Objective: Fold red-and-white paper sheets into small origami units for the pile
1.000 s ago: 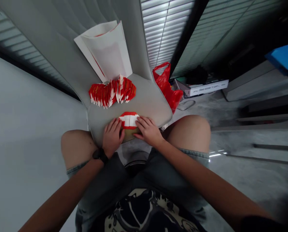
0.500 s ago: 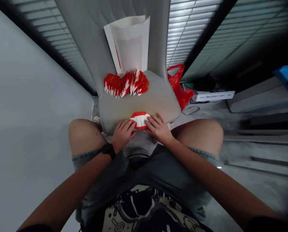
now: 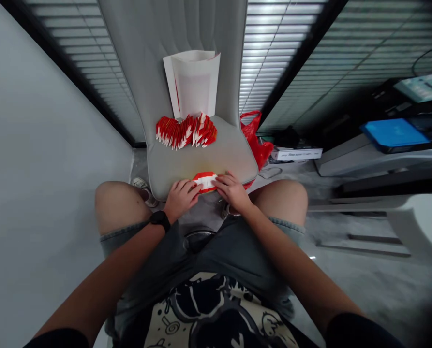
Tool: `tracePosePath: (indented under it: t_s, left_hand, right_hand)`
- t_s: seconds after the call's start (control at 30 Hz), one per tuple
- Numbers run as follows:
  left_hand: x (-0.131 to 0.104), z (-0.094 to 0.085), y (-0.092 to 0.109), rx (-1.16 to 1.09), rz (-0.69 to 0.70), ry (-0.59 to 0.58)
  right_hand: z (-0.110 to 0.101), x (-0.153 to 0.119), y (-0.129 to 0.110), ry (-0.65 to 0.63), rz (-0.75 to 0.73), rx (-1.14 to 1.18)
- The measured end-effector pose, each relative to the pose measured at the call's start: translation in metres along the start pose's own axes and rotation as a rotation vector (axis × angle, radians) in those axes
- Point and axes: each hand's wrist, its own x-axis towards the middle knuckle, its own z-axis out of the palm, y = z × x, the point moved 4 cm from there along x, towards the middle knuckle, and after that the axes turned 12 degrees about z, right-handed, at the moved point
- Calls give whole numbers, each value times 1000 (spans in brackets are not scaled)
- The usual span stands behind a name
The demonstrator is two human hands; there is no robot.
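Observation:
A red folded paper piece (image 3: 205, 182) with a white middle lies at the front edge of the grey chair seat (image 3: 201, 160). My left hand (image 3: 181, 197) grips its left end, fingers bent over the top. At its right end, my right hand (image 3: 233, 191) presses with fingers together; both thumbs are mostly hidden. Farther back on the seat, several similar red and white folded papers (image 3: 186, 131) stand packed in a curved row. Behind them, large white paper sheets (image 3: 196, 87), curled at the top, lean against the backrest.
A red plastic bag (image 3: 255, 140) sits on the floor right of the chair, near a white box (image 3: 297, 153). Farther right are a blue flat object (image 3: 395, 133) and a pale chair (image 3: 424, 227). A plain wall (image 3: 49, 169) runs along the left.
My view has tilted and swung to the right, so more of the right side shows. Both hands stay on the folded paper, whose white middle now looks narrower from top to bottom.

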Motion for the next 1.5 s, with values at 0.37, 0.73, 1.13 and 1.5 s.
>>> tracePosePath:
  t_s: [0.37,0.73,1.13,1.5]
  left_hand:
    - [2,10,8,55,84,-36]
    - [3,8,5,-82,28,30]
    - [13,11,-17,-328,-276,263]
    - [14,10,-7,-123,-67,-2]
  right_hand:
    - [5,-12,-11,-67,28,-126]
    - [6,-11,-9,-47,52,-100]
    - [0,17,17,21,170,286]
    - [1,1,5,-74,42,1]
